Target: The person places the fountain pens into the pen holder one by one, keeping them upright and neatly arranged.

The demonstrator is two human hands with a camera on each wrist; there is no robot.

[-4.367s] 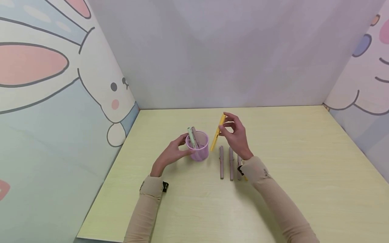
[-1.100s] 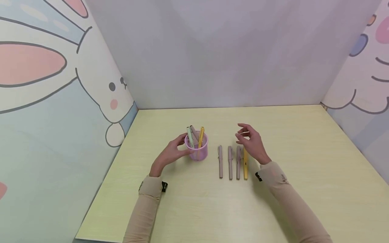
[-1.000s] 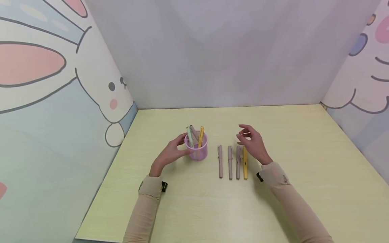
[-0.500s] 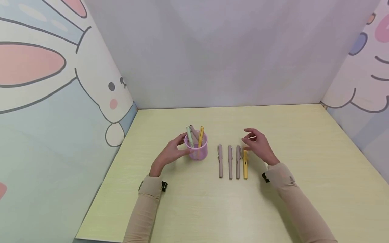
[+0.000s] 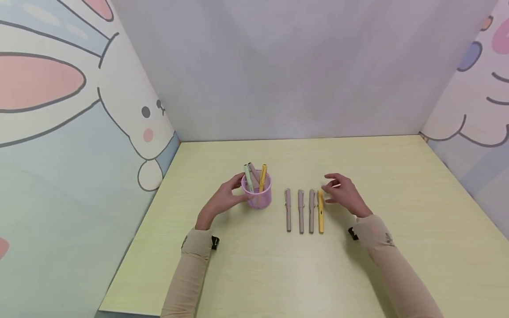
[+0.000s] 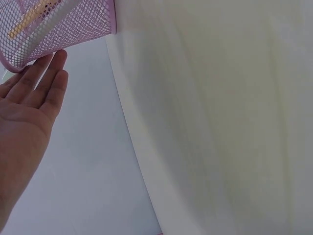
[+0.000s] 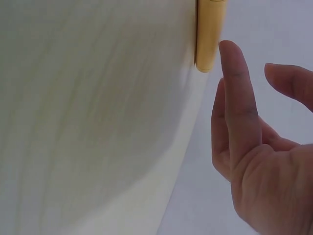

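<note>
A pink-purple mesh pen cup [image 5: 260, 201] stands on the table, holding a pale green pen [image 5: 248, 177], a mauve pen [image 5: 254, 172] and a yellow pen [image 5: 263, 177]. My left hand [image 5: 224, 199] holds the cup from its left, thumb in front and fingers behind; the left wrist view shows fingertips against the mesh [image 6: 73, 24]. Three mauve pens [image 5: 301, 214] lie side by side to the right of the cup, with a yellow pen [image 5: 320, 214] at the row's right end. My right hand [image 5: 345, 195] is beside that pen's upper end, fingers parted and gripping nothing.
The pale wooden table [image 5: 405, 203] reaches back to a plain grey-white wall [image 5: 298, 79]. Side panels with cartoon drawings [image 5: 131, 115] stand left and right. Both wrists carry small black cameras [image 5: 215, 242] below beige sleeves.
A yellow pen, earlier between my right fingers, now stands in the cup. Since then my right hand has moved right and lower, to the yellow pen's upper end. My left hand stays on the cup.
</note>
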